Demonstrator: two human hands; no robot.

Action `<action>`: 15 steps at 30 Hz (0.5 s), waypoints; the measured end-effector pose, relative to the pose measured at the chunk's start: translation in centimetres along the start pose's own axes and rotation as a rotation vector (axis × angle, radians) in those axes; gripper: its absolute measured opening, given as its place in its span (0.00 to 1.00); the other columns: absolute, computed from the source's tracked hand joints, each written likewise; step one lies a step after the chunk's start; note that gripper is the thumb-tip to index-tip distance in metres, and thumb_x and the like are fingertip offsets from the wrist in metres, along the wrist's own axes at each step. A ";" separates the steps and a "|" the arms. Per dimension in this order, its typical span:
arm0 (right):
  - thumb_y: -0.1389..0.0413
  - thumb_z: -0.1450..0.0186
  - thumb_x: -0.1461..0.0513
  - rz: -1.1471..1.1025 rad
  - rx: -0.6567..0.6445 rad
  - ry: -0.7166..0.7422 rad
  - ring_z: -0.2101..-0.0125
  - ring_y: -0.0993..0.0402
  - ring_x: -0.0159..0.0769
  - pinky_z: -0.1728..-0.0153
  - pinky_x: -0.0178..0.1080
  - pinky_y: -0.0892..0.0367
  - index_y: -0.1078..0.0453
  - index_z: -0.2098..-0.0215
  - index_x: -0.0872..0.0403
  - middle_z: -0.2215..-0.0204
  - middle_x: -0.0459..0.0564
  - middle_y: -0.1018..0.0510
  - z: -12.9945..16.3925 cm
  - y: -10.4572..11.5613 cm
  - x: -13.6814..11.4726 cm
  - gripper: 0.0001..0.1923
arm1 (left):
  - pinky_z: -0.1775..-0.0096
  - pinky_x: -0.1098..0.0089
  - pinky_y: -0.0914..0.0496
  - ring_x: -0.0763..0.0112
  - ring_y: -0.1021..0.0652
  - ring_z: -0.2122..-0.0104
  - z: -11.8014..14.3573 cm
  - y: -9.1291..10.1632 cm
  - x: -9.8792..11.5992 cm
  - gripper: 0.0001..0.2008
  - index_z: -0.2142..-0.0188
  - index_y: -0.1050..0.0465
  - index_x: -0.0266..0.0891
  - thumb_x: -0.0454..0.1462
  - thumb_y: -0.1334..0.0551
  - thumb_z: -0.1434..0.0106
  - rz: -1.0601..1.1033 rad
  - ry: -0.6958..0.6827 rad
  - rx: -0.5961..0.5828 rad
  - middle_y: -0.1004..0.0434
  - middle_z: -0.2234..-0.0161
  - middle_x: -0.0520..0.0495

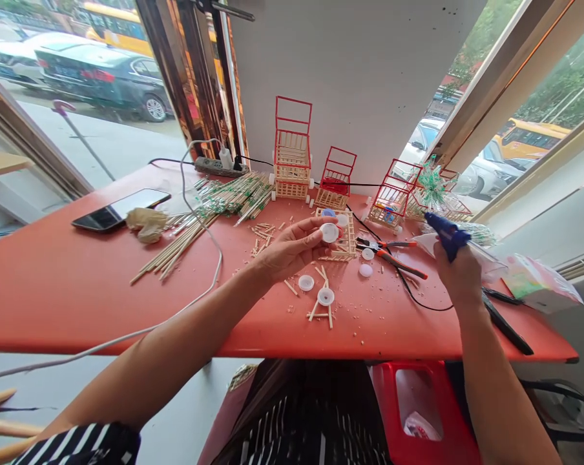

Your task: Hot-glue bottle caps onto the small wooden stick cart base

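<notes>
My left hand (292, 248) holds a small white bottle cap (329, 232) at its fingertips, just in front of a small wooden stick frame (346, 240) lying on the red table (79, 290). My right hand (459, 271) grips a blue hot glue gun (446, 234), its nozzle pointing left and up, a hand's width to the right of the cap. White caps (306, 282) (325, 296) (366, 270) lie on the table below my left hand, one on crossed sticks.
Three red-and-wood toy carts (292, 158) (337, 177) (391, 197) stand at the back. A bundle of skewers (209, 213), a phone (120, 208), a power strip (219, 168), orange-handled pliers (393, 255) and a white cable (209, 284) lie on the table. A red stool (418, 407) stands below.
</notes>
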State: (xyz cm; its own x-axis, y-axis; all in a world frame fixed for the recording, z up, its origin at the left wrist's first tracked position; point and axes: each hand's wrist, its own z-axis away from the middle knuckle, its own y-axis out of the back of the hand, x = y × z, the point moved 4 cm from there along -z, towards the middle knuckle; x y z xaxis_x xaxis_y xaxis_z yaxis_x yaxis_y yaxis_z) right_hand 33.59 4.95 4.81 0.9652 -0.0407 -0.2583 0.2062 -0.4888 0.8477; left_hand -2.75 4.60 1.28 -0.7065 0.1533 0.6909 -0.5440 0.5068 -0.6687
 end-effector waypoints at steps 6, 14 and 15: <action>0.46 0.27 0.40 -0.695 -0.043 0.223 0.69 0.22 0.41 0.68 0.42 0.28 0.21 0.53 0.52 0.62 0.55 0.16 3.3 2.0 -7.6 0.26 | 0.56 0.70 0.20 0.72 0.15 0.64 0.0 0.6 1.5 0.20 0.51 0.16 0.38 0.34 0.20 0.44 -0.053 -0.059 0.075 0.15 0.55 0.45; 0.44 0.27 0.41 -0.898 -0.400 0.393 0.75 0.28 0.33 0.76 0.36 0.34 0.22 0.60 0.53 0.71 0.50 0.20 5.3 -0.3 -13.4 0.25 | 0.56 0.71 0.21 0.71 0.16 0.63 -0.2 1.5 1.8 0.20 0.53 0.14 0.38 0.36 0.19 0.46 -0.103 -0.061 0.124 0.14 0.55 0.43; 0.45 0.27 0.41 -0.895 -0.417 0.396 0.75 0.28 0.33 0.76 0.36 0.34 0.22 0.60 0.54 0.71 0.50 0.21 5.3 -0.6 -13.6 0.25 | 0.56 0.71 0.21 0.71 0.16 0.63 -0.2 1.5 1.7 0.21 0.53 0.14 0.38 0.37 0.18 0.46 -0.102 -0.060 0.121 0.14 0.54 0.42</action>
State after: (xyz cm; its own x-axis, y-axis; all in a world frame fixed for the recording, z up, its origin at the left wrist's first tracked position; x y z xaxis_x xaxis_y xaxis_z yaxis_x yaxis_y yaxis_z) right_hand 19.52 1.17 5.36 0.4032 0.5093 -0.7603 0.8331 0.1396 0.5353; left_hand -4.63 5.80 1.49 -0.6688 0.0532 0.7415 -0.6622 0.4107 -0.6268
